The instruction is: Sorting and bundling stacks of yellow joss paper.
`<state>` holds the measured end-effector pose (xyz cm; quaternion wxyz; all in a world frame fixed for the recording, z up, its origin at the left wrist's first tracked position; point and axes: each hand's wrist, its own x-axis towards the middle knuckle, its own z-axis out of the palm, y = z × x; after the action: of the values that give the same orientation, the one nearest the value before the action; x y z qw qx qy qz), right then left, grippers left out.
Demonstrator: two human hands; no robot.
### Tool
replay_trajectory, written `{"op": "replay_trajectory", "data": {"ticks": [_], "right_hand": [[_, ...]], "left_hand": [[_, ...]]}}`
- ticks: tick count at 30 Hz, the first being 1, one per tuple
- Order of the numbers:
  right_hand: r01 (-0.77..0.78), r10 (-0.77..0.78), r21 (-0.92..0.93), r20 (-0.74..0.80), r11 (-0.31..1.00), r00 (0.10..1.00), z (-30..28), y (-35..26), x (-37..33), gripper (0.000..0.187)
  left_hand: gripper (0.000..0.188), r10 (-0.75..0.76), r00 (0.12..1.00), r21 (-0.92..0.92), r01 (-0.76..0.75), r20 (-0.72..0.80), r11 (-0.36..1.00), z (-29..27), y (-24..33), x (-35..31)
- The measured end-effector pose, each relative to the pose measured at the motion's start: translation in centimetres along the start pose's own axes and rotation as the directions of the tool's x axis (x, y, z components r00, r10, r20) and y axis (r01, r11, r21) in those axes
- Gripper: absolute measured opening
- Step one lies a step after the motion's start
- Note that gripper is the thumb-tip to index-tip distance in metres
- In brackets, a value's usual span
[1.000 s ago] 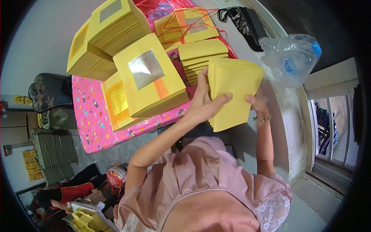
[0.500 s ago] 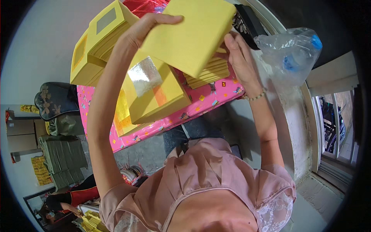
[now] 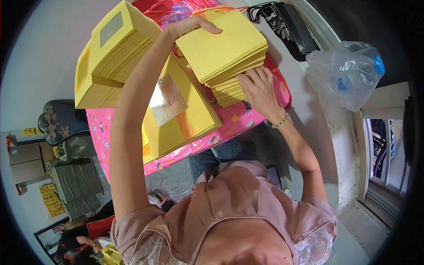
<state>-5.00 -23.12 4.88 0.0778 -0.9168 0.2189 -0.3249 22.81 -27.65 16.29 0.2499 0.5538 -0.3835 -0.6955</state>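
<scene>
Plain yellow sheaf (image 3: 223, 46), now lower

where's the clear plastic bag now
In the head view, the clear plastic bag is at upper right, just below and right of the black case.

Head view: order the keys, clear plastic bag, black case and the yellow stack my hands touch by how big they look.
1. Yellow stack
2. Clear plastic bag
3. Black case
4. Keys

dusty-pink pleated blouse (image 3: 238, 194): kinda satiny, 6 o'clock
white floral lace sleeve panels (image 3: 319, 233): roughly 5 and 7
greenish beaded bracelet (image 3: 281, 122): right wrist (image 3: 274, 115), 3 o'clock
blue denim jeans (image 3: 204, 164): peeking out, 6ish
</scene>
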Motion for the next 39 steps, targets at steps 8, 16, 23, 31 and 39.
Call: {"op": "replay_trajectory", "data": {"ticks": [8, 16, 23, 31, 39], "right_hand": [[-0.064, 0.071, 0.11, -0.059, 0.992, 0.996, 2.0, 1.1, -2.3, 0.021], [-0.093, 0.12, 0.151, -0.178, 0.984, 0.977, 3.3, 1.1, -3.7, 0.022], [-0.08, 0.097, 0.076, -0.241, 0.994, 0.966, 3.9, 0.9, -4.1, 0.027], [-0.119, 0.17, 0.186, -0.285, 0.975, 0.943, 4.3, 0.8, -4.5, 0.026], [-0.116, 0.145, 0.106, -0.319, 0.988, 0.937, 4.4, 0.2, -4.3, 0.024]], "left_hand": [[0.043, -0.011, 1.0, 0.093, 0.009, 0.021, 0.996, -0.1, -2.0, 3.4], [0.046, -0.059, 0.998, 0.191, 0.051, 0.036, 0.98, 0.9, -1.4, 3.9], [0.042, -0.088, 0.996, 0.278, 0.078, 0.023, 0.957, -0.1, -2.6, 4.8], [0.053, -0.083, 0.996, 0.261, 0.07, 0.036, 0.963, 0.7, -2.3, 4.6], [0.04, -0.092, 0.996, 0.3, 0.083, 0.016, 0.95, -0.4, -3.1, 5.6]]}}
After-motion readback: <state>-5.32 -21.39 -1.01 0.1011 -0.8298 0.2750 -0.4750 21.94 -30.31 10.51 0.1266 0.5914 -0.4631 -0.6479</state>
